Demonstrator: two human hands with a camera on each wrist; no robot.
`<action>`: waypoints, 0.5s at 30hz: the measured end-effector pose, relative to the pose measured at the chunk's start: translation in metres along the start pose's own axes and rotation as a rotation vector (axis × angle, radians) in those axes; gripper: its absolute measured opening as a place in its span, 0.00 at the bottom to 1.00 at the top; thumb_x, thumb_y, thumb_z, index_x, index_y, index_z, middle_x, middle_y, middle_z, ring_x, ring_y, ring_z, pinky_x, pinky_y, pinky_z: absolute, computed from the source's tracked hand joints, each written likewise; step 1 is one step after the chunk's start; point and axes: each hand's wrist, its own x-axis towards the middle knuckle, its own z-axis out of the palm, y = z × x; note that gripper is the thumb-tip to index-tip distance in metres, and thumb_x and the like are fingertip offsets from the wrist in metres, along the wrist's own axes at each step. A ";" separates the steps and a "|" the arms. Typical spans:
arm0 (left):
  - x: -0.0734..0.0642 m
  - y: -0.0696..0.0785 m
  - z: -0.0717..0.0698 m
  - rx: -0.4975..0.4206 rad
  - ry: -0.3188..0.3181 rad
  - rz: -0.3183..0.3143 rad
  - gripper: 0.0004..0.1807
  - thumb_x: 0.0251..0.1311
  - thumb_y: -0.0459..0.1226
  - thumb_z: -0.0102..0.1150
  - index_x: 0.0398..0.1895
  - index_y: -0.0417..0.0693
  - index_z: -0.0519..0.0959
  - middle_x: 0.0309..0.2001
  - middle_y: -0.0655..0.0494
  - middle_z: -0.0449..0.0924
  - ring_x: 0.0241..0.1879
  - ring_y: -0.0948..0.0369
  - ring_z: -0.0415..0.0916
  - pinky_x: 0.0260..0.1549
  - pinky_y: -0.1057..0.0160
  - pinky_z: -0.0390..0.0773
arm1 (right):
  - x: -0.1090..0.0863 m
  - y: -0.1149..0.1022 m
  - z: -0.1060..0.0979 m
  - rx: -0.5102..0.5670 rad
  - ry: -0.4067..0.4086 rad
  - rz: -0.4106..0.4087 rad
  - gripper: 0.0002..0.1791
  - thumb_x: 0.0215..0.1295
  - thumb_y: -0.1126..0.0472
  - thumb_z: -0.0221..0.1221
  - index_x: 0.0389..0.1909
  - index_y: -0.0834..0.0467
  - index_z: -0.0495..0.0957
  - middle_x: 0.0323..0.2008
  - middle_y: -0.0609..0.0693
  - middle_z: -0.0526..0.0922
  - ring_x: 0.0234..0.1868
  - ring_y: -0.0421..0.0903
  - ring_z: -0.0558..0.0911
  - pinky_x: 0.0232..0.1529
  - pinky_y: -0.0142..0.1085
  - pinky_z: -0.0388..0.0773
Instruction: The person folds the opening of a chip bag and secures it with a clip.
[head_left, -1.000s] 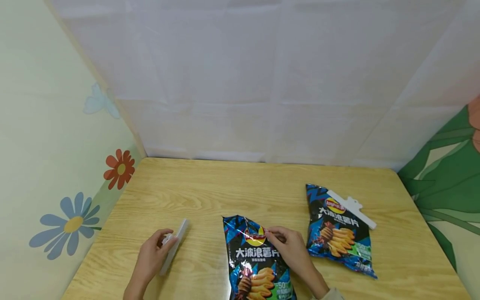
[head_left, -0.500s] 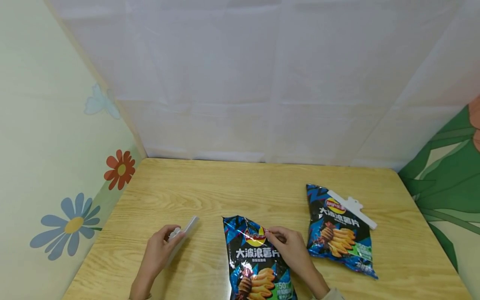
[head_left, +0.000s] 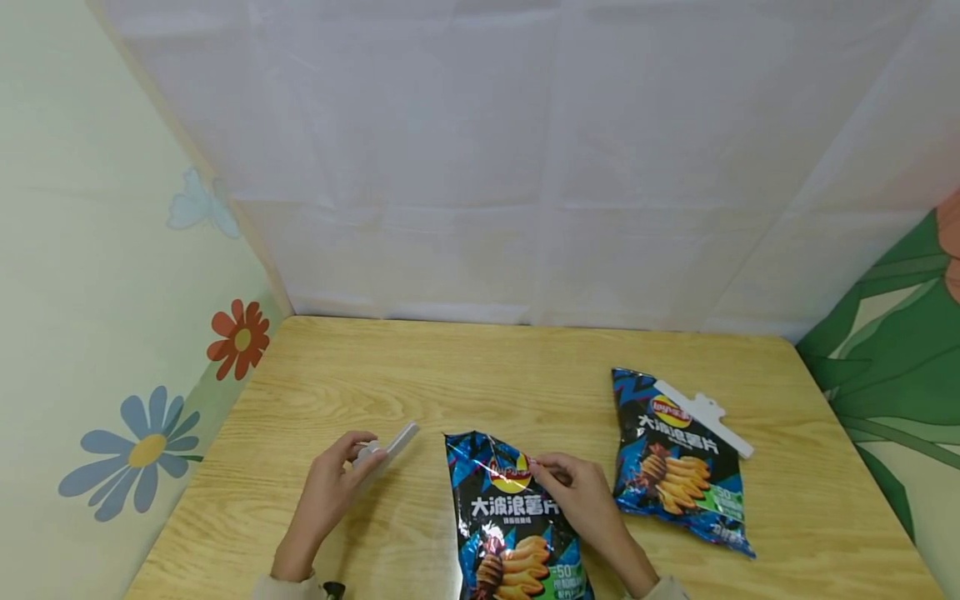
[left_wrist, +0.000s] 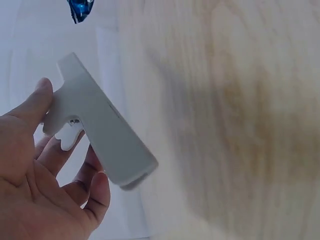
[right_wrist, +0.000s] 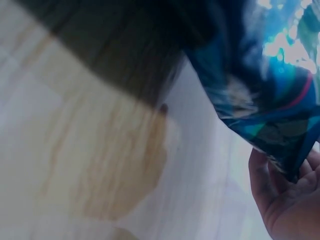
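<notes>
Between thumb and fingers my left hand (head_left: pixel 333 483) pinches a white bag clip (left_wrist: pixel 107 125) by its handles. In the left wrist view the clip's long bar lies slantwise beyond the fingertips, above the table; its jaws look closed. A black and blue potato chip bag (head_left: pixel 510 525) is in front of me, and my right hand (head_left: pixel 588 500) pinches its upper right corner. The right wrist view shows the bag's corner (right_wrist: pixel 280 145) between thumb and fingers. The bag's lower end is cut off by the head view's edge.
On the right of the wooden table (head_left: pixel 375 367) lies another chip bag (head_left: pixel 671 467), with a white clip (head_left: pixel 705 417) across its upper right corner. A white sheet (head_left: pixel 420 167) hangs behind the table. Flower-patterned walls (head_left: pixel 90 292) stand at the sides.
My left hand has moved right and slightly away from me with the clip, toward the nearer bag. The clip has turned further to the right. The right hand and both bags have stayed put.
</notes>
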 end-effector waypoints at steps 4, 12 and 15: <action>0.005 0.005 0.001 0.003 -0.016 0.020 0.17 0.63 0.44 0.65 0.49 0.44 0.82 0.39 0.52 0.85 0.33 0.64 0.73 0.30 0.69 0.72 | 0.000 -0.001 0.000 -0.001 -0.002 0.005 0.07 0.65 0.58 0.65 0.39 0.56 0.87 0.32 0.47 0.89 0.32 0.37 0.86 0.35 0.28 0.80; 0.014 0.018 0.001 0.017 -0.056 0.103 0.13 0.63 0.42 0.65 0.46 0.47 0.82 0.37 0.57 0.84 0.34 0.66 0.74 0.32 0.68 0.71 | 0.000 -0.002 0.000 0.006 -0.012 0.002 0.07 0.65 0.58 0.64 0.38 0.56 0.87 0.32 0.47 0.89 0.32 0.37 0.85 0.34 0.28 0.79; 0.017 0.024 0.002 0.008 -0.066 0.132 0.13 0.62 0.41 0.65 0.47 0.45 0.82 0.39 0.54 0.86 0.34 0.65 0.76 0.33 0.68 0.72 | 0.000 -0.001 0.000 0.012 -0.020 -0.014 0.06 0.65 0.58 0.64 0.38 0.56 0.87 0.32 0.47 0.89 0.32 0.37 0.85 0.34 0.28 0.79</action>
